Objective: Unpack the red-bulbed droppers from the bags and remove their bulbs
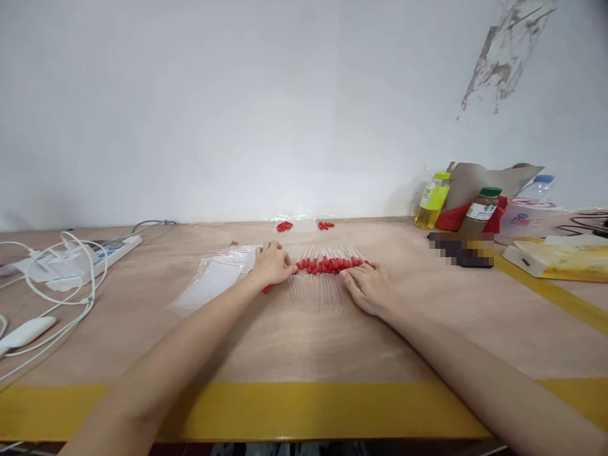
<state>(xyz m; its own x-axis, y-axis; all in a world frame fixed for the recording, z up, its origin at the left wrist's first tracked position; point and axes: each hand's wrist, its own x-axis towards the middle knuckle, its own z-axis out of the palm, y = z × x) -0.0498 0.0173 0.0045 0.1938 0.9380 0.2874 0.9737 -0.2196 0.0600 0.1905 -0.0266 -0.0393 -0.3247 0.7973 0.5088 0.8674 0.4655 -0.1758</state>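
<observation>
A row of small red bulb-shaped pieces (327, 265) lies on the table between my hands, with thin pale stems (327, 251) fanning out behind it. In front of the row, thin clear strands (316, 294) spread toward me. At the left end, my left hand (273, 263) is closed, its thumb and fingers pinching a red piece. My right hand (368, 288) rests at the right end with its fingers apart, touching the red pieces and partly covering them. One loose red piece (268, 288) lies by my left wrist. Clear plastic bags (209, 278) lie beside my left forearm.
Two small red piles (284, 226) lie on clear plastic near the wall. Left are a power strip (114, 253) and white cables (90, 304). At right stand a yellow-capped bottle (432, 202), a green-capped bottle (479, 212), a dark phone-like slab (458, 250) and a yellow packet (560, 258).
</observation>
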